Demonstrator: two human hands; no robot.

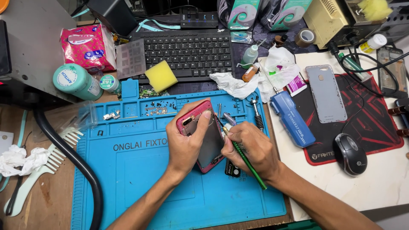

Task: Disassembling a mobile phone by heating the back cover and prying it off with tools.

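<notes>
While my left hand (pixel 186 145) grips the opened red phone (pixel 203 135) tilted above the blue mat (pixel 128 179), near its back edge, my right hand (pixel 251 149) pinches a green-handled tool (pixel 245 159) at the phone's right edge. Risk: a tip slip could gouge the board. Loose screws (pixel 158 108) in the mat's back trays could scatter if my wrist knocks them.

the lower half of the blue mat (pixel 140 187) lies bare, giving open passage from the near edge. to the left, a thick black hose (pixel 72 157) curves along the mat's side beside a pale comb (pixel 47 164). above, small screws (pixel 159 108) fill the mat's trays, with a yellow sponge (pixel 160 76) and keyboard (pixel 189 53) behind. to the right, a blue tool case (pixel 293 118) and a mouse (pixel 350 154) block the way.
</notes>
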